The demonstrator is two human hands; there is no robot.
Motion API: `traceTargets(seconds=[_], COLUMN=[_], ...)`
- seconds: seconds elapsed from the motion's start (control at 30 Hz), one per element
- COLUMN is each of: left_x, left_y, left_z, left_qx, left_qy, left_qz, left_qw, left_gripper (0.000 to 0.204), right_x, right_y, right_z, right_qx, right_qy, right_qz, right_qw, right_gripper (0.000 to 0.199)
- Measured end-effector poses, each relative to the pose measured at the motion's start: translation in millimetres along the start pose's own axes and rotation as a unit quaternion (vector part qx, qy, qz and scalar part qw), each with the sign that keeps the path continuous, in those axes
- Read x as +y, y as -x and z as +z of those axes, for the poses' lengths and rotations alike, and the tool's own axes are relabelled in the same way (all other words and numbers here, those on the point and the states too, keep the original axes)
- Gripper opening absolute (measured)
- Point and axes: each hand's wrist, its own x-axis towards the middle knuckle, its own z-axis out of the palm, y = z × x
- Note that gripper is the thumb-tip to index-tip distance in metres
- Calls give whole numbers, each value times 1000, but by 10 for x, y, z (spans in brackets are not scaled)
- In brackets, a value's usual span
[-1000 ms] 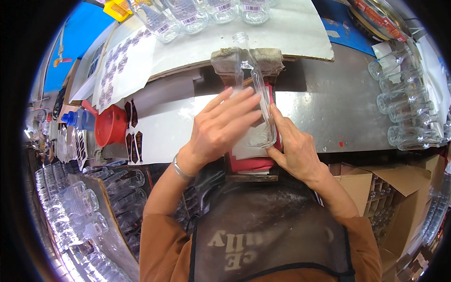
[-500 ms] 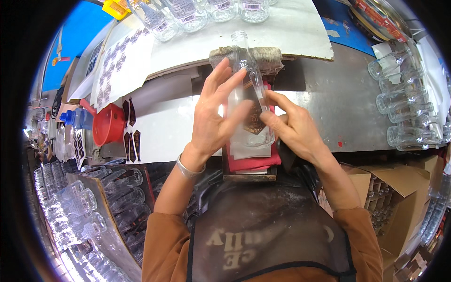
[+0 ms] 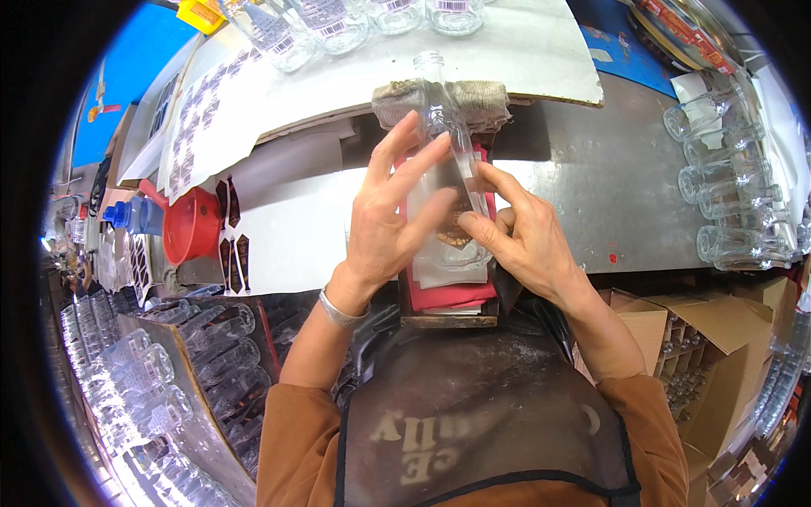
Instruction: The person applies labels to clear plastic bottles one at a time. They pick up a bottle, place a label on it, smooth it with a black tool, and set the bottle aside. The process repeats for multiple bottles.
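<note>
A clear glass bottle lies on its back in front of me, neck pointing away, over a small stand padded with red cloth. Its neck end rests by a grey rolled cloth. A dark tie-shaped label is on the bottle's upper side. My right hand grips the bottle's lower right side, thumb on the label's edge and fingers along the glass. Fingers spread, my left hand hovers over or lightly touches the left side; contact cannot be told. Its thumb is blurred.
More dark labels lie on a white sheet beside a red pot. Bottles stand on the white board ahead; others lie at right. A bottle rack is low left, an open divided carton low right.
My right thumb has moved left and up a little onto the label. My left fingers have shifted slightly. The bottle stays in about the same place.
</note>
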Motion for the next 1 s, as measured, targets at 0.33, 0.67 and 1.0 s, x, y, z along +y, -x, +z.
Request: traceTargets(seconds=[0.33,0.67,1.0], left_x=[20,118,165], left_y=[-20,363,453], left_z=[-2,132,198], left_qx=[4,-8,-2], left_qy=[-18,369,384], left_qz=[9,-197,-223], left_qw=[1000,908,896], left_gripper=[51,77,77], right_x=[7,146,116], right_y=[3,40,55], right_z=[-9,-60,-27], right_qx=[-5,-50,-37], right_qy=[-4,-124,-99], right_qz=[-7,47,43], right_qw=[1000,990,993], right_gripper=[63,57,55])
